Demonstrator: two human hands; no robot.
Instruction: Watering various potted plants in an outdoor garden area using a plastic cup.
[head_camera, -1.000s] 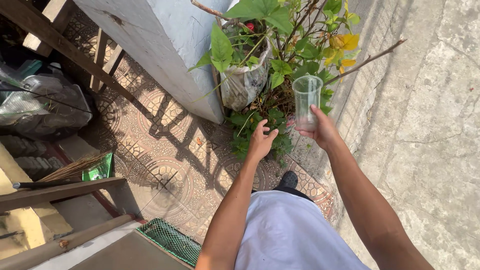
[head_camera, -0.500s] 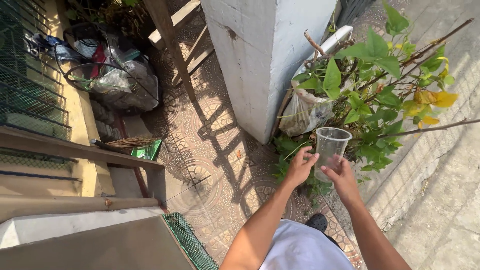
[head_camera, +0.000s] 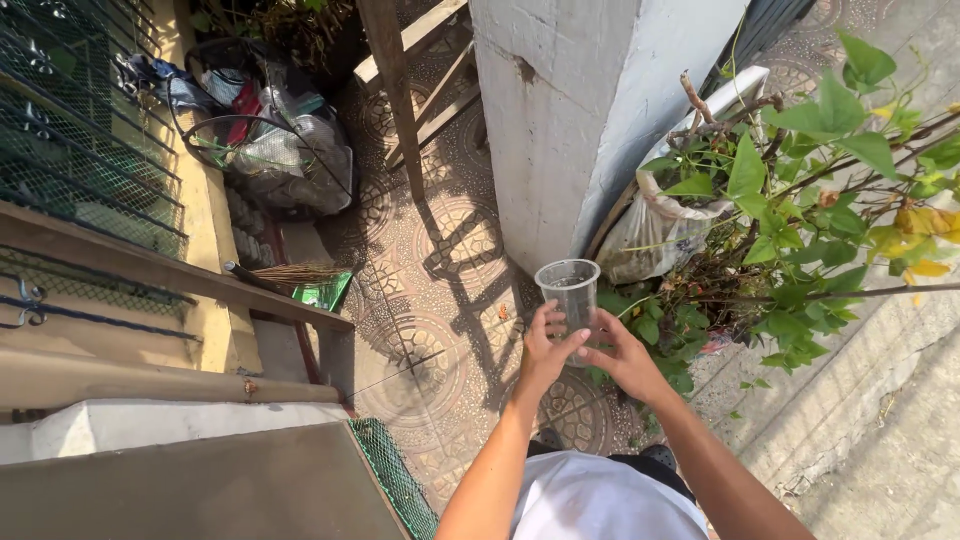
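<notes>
A clear plastic cup (head_camera: 570, 287) stands upright in front of me, held from both sides. My left hand (head_camera: 547, 350) grips its left side and my right hand (head_camera: 624, 358) grips its right side near the base. The cup looks almost empty. Both hands hover over the patterned tile floor (head_camera: 440, 250), just left of a leafy green plant (head_camera: 790, 210) with some yellow leaves.
A white concrete pillar (head_camera: 580, 110) rises right behind the cup. A plastic bag (head_camera: 655, 235) sits at the plant's base. A broom and green dustpan (head_camera: 315, 285) lie left. Bags and wire clutter (head_camera: 270, 130) fill the far left, beside a green mesh fence (head_camera: 70, 130).
My left hand has closed onto the cup, which was held by the right alone. The cup has shifted left, away from the plant, as my view turned.
</notes>
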